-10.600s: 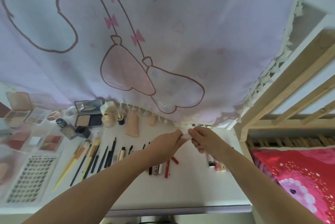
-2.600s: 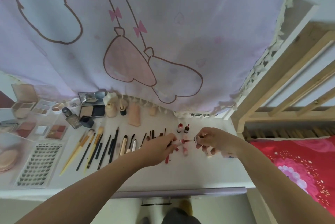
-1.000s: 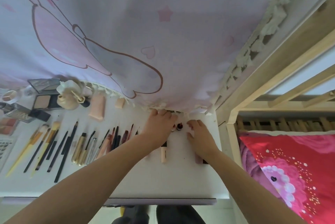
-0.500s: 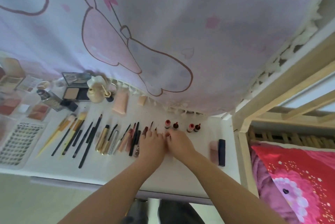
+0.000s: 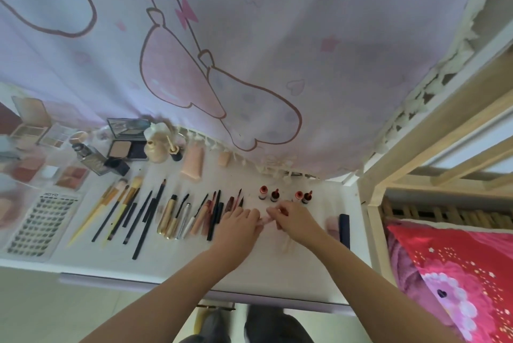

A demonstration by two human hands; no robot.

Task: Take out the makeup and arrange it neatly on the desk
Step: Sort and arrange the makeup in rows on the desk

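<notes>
Makeup lies in rows on the white desk (image 5: 277, 267). My left hand (image 5: 238, 227) and my right hand (image 5: 294, 220) meet at the desk's middle right, both holding a small pink tube (image 5: 263, 221) between them. Just beyond the hands stand four small red-capped bottles (image 5: 283, 195). To the left lie pencils, mascaras and lip products (image 5: 194, 215), then brushes (image 5: 119, 204). A pink tube (image 5: 331, 227) and a dark navy stick (image 5: 344, 229) lie to the right of my right hand.
Palettes and compacts (image 5: 125, 145) sit at the back left, with a lash tray (image 5: 39, 226) at the front left. A pink printed curtain (image 5: 249, 51) hangs over the desk's back. A wooden bed frame (image 5: 416, 148) and red bedding (image 5: 458, 273) lie right.
The camera has moved closer and tilted slightly. My hands have drawn a little apart from where they pressed together, and the small pink tube now shows between them.
</notes>
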